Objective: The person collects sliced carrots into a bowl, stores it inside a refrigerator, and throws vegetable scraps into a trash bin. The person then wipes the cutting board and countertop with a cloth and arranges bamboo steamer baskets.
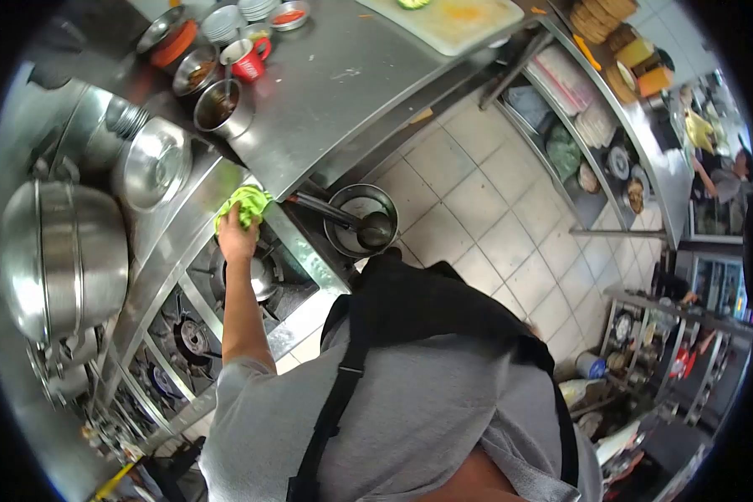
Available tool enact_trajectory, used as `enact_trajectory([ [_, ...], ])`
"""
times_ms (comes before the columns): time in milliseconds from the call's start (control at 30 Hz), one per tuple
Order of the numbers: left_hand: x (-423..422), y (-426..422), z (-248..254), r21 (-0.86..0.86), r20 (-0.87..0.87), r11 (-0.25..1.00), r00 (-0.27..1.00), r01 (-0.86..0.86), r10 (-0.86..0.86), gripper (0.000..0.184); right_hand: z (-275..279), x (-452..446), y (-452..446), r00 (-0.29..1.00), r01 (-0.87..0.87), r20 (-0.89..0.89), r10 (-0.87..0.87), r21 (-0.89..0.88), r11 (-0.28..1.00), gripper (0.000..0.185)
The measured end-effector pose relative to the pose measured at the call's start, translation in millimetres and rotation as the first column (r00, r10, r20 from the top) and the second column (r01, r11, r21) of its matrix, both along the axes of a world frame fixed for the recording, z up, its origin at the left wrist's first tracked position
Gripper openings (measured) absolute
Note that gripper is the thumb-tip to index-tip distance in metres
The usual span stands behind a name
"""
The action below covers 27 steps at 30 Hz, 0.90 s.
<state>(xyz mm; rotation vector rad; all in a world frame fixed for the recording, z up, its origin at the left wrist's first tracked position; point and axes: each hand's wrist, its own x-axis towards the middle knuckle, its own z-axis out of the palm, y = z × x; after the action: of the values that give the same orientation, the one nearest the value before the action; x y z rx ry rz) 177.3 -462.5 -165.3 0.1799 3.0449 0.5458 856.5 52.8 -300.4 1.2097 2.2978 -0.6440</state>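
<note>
My left hand (pixel 238 236) is closed on a bright green cloth (pixel 244 203), pressed against the steel edge between the stove and the counter. Below my forearm a burner with a round metal part (pixel 262 276) is partly covered by the arm. To the right of the cloth, a metal pot (pixel 393 206) sits low by the counter, with a dark-handled ladle (pixel 375 229) resting in it. My right hand does not show; my torso and black apron (pixel 427 305) fill the lower middle.
A large steel pot (pixel 63 259) and a metal bowl (pixel 155 163) stand left. On the counter (pixel 343 92) are a red mug (pixel 247 63), metal containers and a white cutting board (pixel 452 23). Shelving (pixel 577 142) lines the right. Another person (pixel 728 180) is far right.
</note>
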Motion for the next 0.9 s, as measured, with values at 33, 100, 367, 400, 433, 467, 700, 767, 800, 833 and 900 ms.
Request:
enact_trajectory([
  [33,-3,2,5,-0.006,0.029,0.997,0.997,-0.071,0.071,0.053,91,-80,0,0.986,0.074,-0.147,-0.074,-0.01,0.997,0.038],
  [100,-11,-10,-12,0.148,-0.032,0.979,0.989,-0.137,0.143,0.047,120,-144,31,0.968,0.18,-0.149,-0.203,-0.157,0.971,0.033],
  [367,29,103,136,0.934,-0.098,0.345,0.867,-0.089,0.489,0.032,127,-290,86,0.999,-0.039,-0.036,0.032,-0.229,0.973,0.038],
  [400,21,125,144,0.93,-0.143,0.364,0.861,-0.052,0.488,0.033,119,-300,94,0.994,-0.106,-0.015,0.106,-0.25,0.962,0.039],
  [433,12,145,148,0.922,-0.19,0.386,0.854,-0.014,0.484,0.034,111,-307,102,0.984,-0.171,0.003,0.179,-0.274,0.946,0.039],
  [467,2,162,148,0.847,-0.21,0.529,0.886,-0.045,0.412,0.041,106,-315,111,0.973,-0.219,0.008,0.23,-0.273,0.937,0.04],
  [700,-76,293,68,0.03,-0.167,0.992,0.977,-0.125,0.129,0.098,95,-325,227,0.986,-0.158,-0.108,0.129,-0.342,0.926,0.037],
  [767,-98,331,67,0.195,-0.119,0.974,0.983,-0.117,0.142,0.098,84,-307,269,0.97,-0.123,-0.239,0.032,-0.376,0.918,0.032],
  [800,-107,350,67,0.18,-0.129,0.979,0.984,-0.095,0.119,0.096,86,-302,288,0.972,-0.133,-0.232,0.045,-0.381,0.915,0.032],
  [833,-119,368,67,0.174,-0.14,0.978,0.98,-0.119,0.144,0.094,90,-297,305,0.987,-0.092,-0.16,0.031,-0.389,0.917,0.03],
  [900,-150,396,57,0.214,-0.169,0.955,0.955,-0.207,0.244,0.089,95,-287,329,0.996,-0.053,-0.088,0.02,-0.393,0.918,0.028],
])
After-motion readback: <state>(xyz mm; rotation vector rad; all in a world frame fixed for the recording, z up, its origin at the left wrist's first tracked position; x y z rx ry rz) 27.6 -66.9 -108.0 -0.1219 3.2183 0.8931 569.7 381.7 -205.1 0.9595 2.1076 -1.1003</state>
